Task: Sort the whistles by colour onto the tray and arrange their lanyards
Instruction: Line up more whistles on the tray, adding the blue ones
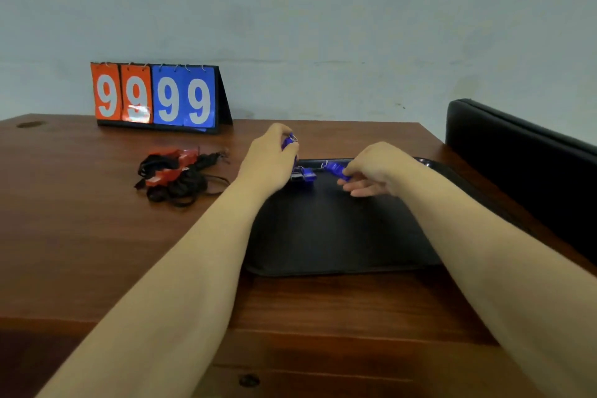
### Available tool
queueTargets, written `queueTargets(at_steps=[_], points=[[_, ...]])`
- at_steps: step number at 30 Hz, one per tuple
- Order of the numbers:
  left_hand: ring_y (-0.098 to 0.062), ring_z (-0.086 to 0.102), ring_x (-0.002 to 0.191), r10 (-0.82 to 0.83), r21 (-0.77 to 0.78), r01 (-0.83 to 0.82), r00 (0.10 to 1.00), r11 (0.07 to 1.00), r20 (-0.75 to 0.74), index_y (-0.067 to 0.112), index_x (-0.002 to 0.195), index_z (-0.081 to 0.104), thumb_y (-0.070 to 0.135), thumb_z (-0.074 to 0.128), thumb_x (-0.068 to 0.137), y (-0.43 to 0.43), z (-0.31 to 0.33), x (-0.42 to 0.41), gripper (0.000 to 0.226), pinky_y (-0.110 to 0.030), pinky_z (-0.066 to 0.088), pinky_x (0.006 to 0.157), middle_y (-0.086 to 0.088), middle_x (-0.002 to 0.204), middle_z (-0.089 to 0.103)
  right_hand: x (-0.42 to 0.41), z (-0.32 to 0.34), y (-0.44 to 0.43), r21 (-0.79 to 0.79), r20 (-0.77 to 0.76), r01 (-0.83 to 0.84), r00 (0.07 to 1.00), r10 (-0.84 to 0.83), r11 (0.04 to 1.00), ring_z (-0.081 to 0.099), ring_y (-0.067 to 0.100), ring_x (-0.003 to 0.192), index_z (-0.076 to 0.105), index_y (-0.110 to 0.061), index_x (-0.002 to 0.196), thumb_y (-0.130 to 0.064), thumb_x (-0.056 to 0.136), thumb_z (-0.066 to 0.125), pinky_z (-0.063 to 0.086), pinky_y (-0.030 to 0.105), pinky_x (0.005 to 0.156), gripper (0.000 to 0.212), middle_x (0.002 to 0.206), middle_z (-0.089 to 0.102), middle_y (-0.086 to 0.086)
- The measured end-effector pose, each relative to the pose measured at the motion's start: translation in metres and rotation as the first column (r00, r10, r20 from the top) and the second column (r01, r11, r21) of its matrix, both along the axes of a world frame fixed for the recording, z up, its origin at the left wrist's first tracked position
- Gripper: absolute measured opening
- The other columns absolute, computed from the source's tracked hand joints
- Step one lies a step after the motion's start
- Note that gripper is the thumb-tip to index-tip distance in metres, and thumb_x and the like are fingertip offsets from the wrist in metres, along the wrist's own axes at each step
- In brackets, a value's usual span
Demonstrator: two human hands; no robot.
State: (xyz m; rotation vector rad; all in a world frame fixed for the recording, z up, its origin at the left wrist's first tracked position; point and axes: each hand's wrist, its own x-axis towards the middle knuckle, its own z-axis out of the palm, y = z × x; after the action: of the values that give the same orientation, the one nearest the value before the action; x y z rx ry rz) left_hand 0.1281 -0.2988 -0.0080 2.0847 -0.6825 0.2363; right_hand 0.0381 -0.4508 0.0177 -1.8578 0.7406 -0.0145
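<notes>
While both forearms are stretched out over the desk [97,236], the left hand [269,160] is held at the far left corner of the tray [339,236], its fingers curled round a raised blue whistle [287,141] whose metal ring [293,138] sticks out at the top. The right hand [374,168] is seen over the tray's far edge, thumb and forefinger pinching a second blue whistle [336,169]; whether that whistle touches the tray cannot be told. Between the two hands a third blue whistle [307,174] lies on the black tray, close to the left hand, with something dark beside it, possibly its lanyard. To the left, well apart from the tray, red whistles [168,171] are heaped on the desk, tangled in black lanyards [181,191]. A flip scoreboard [158,95] showing 99 in orange and 99 in blue stands at the desk's back edge by the wall. A black padded seat back [517,145] is seen at the right.
</notes>
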Motion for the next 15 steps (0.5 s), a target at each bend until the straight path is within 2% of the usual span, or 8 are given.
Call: queueTargets(at_steps=[2,5,8,13,15], points=[[-0.019,0.061,0.095,0.019,0.006,-0.019,1.0,1.0,0.015,0.02,0.117,0.052,0.026,0.048,0.095,-0.001,-0.001,0.002,0.022,-0.036,0.05,0.088,-0.004,0.107,0.065,0.006,0.006,0.005,-0.036,-0.029,-0.015,0.999,0.014,0.999,0.062,0.013,0.068,0.056,-0.004,0.103,-0.012,0.097,0.051,0.054,0.02,0.049,0.011,0.083,0.065,0.007],[-0.019,0.06,0.092,0.013,0.033,-0.013,1.0,0.999,0.021,0.019,0.113,0.052,0.022,0.046,0.095,0.001,-0.004,0.002,0.019,-0.032,0.049,0.082,-0.005,0.105,0.064,0.013,0.007,0.014,-0.037,-0.125,-0.021,0.992,0.016,0.999,0.062,0.012,0.055,0.055,-0.002,0.091,-0.016,0.099,0.048,0.052,0.02,0.044,0.018,0.064,0.067,0.006],[-0.018,0.061,0.09,0.033,0.027,-0.034,0.999,0.999,0.028,0.019,0.11,0.052,0.023,0.046,0.095,0.003,-0.005,0.001,0.017,-0.036,0.052,0.083,-0.004,0.101,0.064,0.016,0.001,0.019,-0.052,-0.154,0.009,0.988,-0.017,0.999,0.056,0.008,0.044,0.06,-0.004,0.096,-0.02,0.098,0.05,0.049,0.018,0.044,0.019,0.044,0.063,0.002],[-0.019,0.061,0.089,0.057,0.059,-0.059,0.998,0.997,0.033,0.02,0.109,0.053,0.027,0.045,0.093,0.003,-0.003,0.0,0.019,-0.041,0.052,0.084,-0.004,0.101,0.065,0.016,-0.005,0.018,-0.182,-0.075,-0.025,0.997,0.012,0.983,0.051,0.007,0.036,0.063,-0.004,0.104,-0.025,0.095,0.056,0.039,0.014,0.036,0.024,0.046,0.064,-0.001],[-0.02,0.061,0.089,0.095,0.095,-0.1,0.994,0.99,0.055,0.021,0.11,0.053,0.03,0.044,0.094,0.002,-0.001,-0.001,0.02,-0.042,0.052,0.083,-0.003,0.1,0.064,0.019,-0.007,0.019,-0.206,-0.059,-0.042,0.998,0.031,0.978,0.051,0.008,0.04,0.063,-0.004,0.106,-0.026,0.096,0.055,0.038,0.015,0.037,0.026,0.05,0.066,-0.001]])
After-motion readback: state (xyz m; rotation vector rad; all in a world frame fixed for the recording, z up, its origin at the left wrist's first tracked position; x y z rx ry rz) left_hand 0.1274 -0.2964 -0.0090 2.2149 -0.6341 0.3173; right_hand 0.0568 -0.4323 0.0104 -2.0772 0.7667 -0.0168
